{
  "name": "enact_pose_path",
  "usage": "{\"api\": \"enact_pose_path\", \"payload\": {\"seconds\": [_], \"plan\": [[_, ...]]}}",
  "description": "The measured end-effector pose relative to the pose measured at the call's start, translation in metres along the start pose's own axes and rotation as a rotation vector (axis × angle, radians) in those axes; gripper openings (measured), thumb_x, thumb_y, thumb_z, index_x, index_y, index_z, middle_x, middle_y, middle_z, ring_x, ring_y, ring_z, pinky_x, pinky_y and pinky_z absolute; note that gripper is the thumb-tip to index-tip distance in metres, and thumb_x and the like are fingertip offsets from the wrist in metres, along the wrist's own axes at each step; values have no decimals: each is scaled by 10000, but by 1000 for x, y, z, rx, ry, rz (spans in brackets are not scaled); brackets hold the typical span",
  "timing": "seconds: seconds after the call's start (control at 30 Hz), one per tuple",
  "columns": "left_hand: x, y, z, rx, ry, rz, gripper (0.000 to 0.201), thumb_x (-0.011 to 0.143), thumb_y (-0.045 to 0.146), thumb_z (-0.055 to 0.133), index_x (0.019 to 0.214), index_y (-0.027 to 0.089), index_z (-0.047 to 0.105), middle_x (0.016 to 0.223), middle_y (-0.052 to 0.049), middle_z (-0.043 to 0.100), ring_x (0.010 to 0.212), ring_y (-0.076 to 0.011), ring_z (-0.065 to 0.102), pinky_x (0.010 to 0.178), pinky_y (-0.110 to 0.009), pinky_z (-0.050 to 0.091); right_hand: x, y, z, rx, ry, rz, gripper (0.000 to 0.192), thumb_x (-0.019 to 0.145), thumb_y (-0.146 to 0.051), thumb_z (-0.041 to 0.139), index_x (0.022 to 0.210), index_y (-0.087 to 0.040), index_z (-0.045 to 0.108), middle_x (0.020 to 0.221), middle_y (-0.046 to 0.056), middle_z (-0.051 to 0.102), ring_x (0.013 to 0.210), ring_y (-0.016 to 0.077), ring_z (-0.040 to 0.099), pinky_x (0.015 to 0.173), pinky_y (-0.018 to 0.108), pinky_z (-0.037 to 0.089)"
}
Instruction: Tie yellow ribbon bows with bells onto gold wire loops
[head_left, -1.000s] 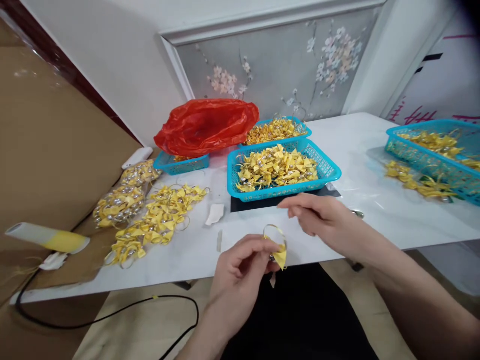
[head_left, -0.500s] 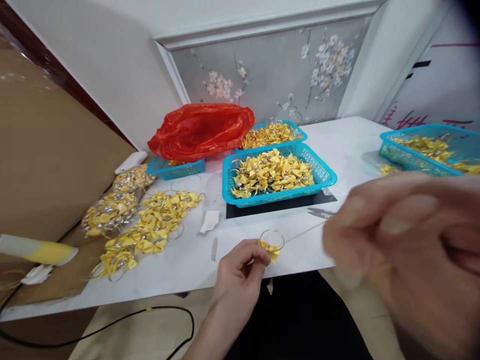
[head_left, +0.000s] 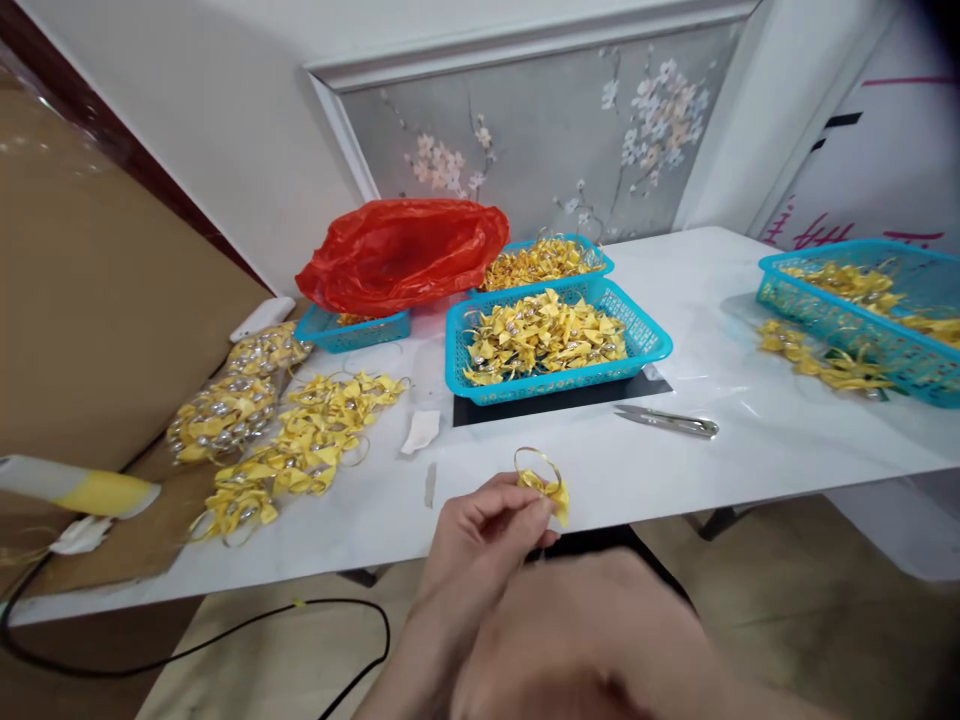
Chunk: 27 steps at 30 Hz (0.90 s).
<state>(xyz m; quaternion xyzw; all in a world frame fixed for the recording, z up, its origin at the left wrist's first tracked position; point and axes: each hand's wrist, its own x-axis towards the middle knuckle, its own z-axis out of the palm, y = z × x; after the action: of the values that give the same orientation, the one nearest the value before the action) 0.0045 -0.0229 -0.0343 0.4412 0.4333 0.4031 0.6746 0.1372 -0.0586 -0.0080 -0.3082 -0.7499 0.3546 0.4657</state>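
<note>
My left hand [head_left: 487, 535] pinches a yellow ribbon bow [head_left: 559, 497] on a thin gold-coloured ring, just over the table's front edge. The ring stands up above my fingertips. Close to the camera, my right hand [head_left: 585, 640] is smeared by motion and overlaps the left wrist area; its fingers cannot be made out, nor whether it holds anything. Thread snips [head_left: 667, 421] lie on the white table [head_left: 720, 360], to the right of the bow. Behind, a blue basket [head_left: 559, 385] is filled with similar yellow bows bearing silvery beads.
Loose yellow bows [head_left: 307, 440] lie in a pile at left, beside bagged ones [head_left: 225, 415]. A red plastic bag [head_left: 405, 255] sits at the back by another blue basket [head_left: 600, 262]. A further basket [head_left: 862, 300] stands at right. A black cable [head_left: 270, 625] hangs below the table.
My right hand has swept from the right down and left, in front of my left hand, uncovering the snips. The thread stretched between the bow and my right hand no longer shows.
</note>
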Motion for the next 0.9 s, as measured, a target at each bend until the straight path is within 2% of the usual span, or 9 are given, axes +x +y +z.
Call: {"api": "enact_pose_path", "payload": {"seconds": [0.07,0.13,0.2,0.3,0.47,0.7,0.9], "plan": [[-6,1,2,-21,-17,22,101,769,242,795,696,172,793,754,16,632,711,-114,587,647,-178,489,-6,4,-4,-8,122,73,280,997,-156,425,1038,-283,670,777,-9,689,683,144,678,651,275,582],[-12,2,3,-29,-36,38,118,818,256,758,741,170,781,754,7,634,756,-128,585,717,-198,494,-12,10,-7,-60,258,130,249,973,-112,473,987,-242,686,823,8,691,695,121,665,649,219,558],[-17,3,3,-21,-43,46,130,864,266,717,796,169,769,787,-10,643,820,-151,591,808,-240,496,-18,17,-9,-160,351,129,227,948,-90,529,956,-222,713,864,28,682,744,122,666,661,198,547],[-23,1,3,-15,-21,50,142,891,278,687,802,177,734,830,-17,650,877,-170,597,879,-284,486,-26,23,-7,-318,411,64,234,924,-49,549,973,-191,729,863,46,655,736,126,662,657,202,548],[-27,-3,2,-23,-27,69,167,932,268,634,788,198,683,888,2,654,906,-152,591,917,-271,476,-33,24,1,-542,395,-4,214,919,-36,563,1025,-126,725,764,49,617,648,140,619,595,248,537],[-32,-5,2,65,43,139,173,936,303,628,793,219,677,885,18,643,867,-130,571,829,-196,491,-34,22,0,-826,340,-144,167,922,-41,577,1020,-26,712,723,93,619,655,179,595,608,307,529],[-32,-2,7,-10,90,134,192,934,326,626,782,214,662,809,24,632,826,-129,573,854,-233,537,-36,20,-5,-885,260,-129,230,991,-115,460,1078,-114,672,801,79,621,690,181,599,564,286,485]]}}
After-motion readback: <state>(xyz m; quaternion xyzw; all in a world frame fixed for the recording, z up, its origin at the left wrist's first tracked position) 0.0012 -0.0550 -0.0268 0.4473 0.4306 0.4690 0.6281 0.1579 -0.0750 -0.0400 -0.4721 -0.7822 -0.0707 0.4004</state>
